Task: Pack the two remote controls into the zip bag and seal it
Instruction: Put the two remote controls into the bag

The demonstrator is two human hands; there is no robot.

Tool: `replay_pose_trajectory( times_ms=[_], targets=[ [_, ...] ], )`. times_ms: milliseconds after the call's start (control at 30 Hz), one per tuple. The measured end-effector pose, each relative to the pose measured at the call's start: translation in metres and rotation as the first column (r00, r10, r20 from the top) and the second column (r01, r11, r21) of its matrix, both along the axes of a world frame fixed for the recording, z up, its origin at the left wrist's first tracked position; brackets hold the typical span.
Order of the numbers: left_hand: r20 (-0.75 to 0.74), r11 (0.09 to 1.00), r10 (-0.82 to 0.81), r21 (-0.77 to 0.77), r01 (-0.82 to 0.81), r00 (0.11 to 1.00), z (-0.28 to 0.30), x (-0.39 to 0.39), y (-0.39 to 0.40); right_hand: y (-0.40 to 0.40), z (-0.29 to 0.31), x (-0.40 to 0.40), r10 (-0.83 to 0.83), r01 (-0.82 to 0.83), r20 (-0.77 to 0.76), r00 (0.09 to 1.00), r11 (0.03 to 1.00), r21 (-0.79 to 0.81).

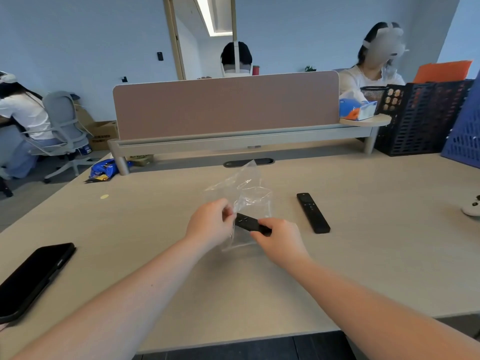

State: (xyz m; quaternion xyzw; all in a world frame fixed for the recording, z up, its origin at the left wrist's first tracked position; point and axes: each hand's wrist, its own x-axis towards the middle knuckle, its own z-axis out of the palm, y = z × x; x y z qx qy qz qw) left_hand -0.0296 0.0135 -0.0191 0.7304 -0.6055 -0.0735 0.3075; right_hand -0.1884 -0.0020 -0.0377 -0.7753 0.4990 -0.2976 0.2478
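Observation:
A clear zip bag (246, 193) is held up over the middle of the desk, crumpled, its top end pointing away from me. My left hand (210, 222) pinches the bag's near edge. My right hand (279, 239) grips one black remote control (246, 221), whose far end lies at the bag's opening between my two hands; I cannot tell how far inside it is. The second black remote control (313, 212) lies flat on the desk to the right of my hands, untouched.
A black phone (31, 279) lies at the desk's left front. A white controller (471, 207) sits at the right edge. A pink divider panel (226, 105) crosses the back; black and blue crates (420, 118) stand at the back right. People sit beyond.

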Motion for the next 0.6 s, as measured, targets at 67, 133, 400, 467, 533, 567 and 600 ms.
replay_pose_trajectory(
  times_ms=[67, 133, 400, 467, 533, 567, 600],
  targets=[
    [0.016, 1.000, -0.028, 0.009, 0.028, 0.999, -0.001, -0.006, 0.000, -0.006, -0.004, 0.007, -0.001, 0.000, -0.007, 1.000, 1.000, -0.025],
    [0.001, 0.998, -0.064, 0.010, 0.064, 0.998, -0.003, -0.010, -0.001, -0.012, -0.009, 0.016, 0.022, -0.028, -0.085, 0.996, 0.997, -0.068],
    [-0.032, 0.996, -0.094, 0.004, 0.094, 0.995, -0.007, -0.013, 0.000, -0.023, -0.022, 0.033, 0.109, -0.108, -0.261, 0.959, 0.994, 0.018],
    [-0.036, 0.996, -0.089, 0.008, 0.090, 0.995, -0.008, -0.011, -0.001, -0.023, -0.026, 0.033, 0.112, -0.104, -0.272, 0.956, 0.994, 0.046],
    [-0.046, 0.997, -0.082, 0.010, 0.083, 0.996, -0.010, -0.011, -0.001, -0.025, -0.028, 0.035, 0.107, -0.098, -0.290, 0.951, 0.994, 0.046],
    [-0.047, 0.997, -0.082, 0.011, 0.082, 0.996, -0.010, -0.010, -0.002, -0.027, -0.028, 0.036, 0.103, -0.095, -0.304, 0.947, 0.995, 0.041],
    [-0.046, 0.997, -0.082, 0.010, 0.082, 0.996, -0.011, -0.010, -0.002, -0.029, -0.028, 0.037, 0.101, -0.093, -0.316, 0.943, 0.995, 0.038]
  ],
)
